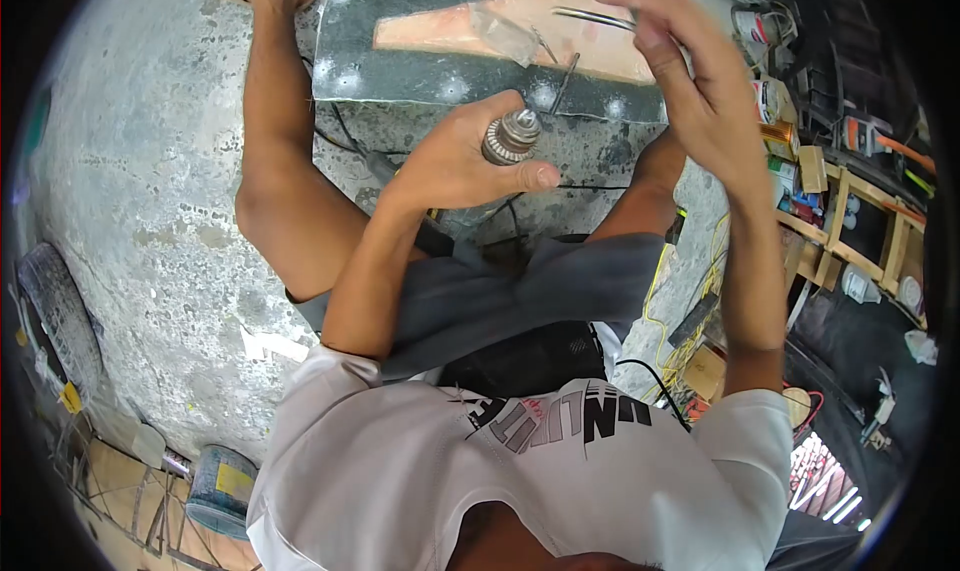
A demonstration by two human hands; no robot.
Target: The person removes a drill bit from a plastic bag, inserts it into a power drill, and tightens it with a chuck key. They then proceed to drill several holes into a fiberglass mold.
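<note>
Drill chuck [512, 136], a ribbed metal cylinder, sits in the left hand [455, 166], whose fingers wrap around the body below it with the thumb pointing right beneath the chuck; the rest of the tool is hidden by the palm. Largest of all is the concrete floor [150, 171], grey and mottled, which carries everything; the person sits on it with bare legs spread, in dark shorts [500, 296] and a white printed shirt [520, 471]. At the far edge of the floor, between the knees, lies a dark board [400, 66] with a pale wooden piece [560, 21] on top of it, both just beyond the chuck. Along the right edge of the floor stands a wooden rack [850, 221] crowded with small boxes and tools, too cluttered to tell apart. A blue tin [222, 486] stands at the near left edge of the floor. Black cables [350, 136] run across the floor under the left forearm. The right hand [690, 81] is raised above the wooden piece, fingers loosely curled, fingertips pinching a thin metal bit [592, 16] that points left, well apart from the chuck. A short dark rod [566, 79] lies on the board, near the chuck.
</note>
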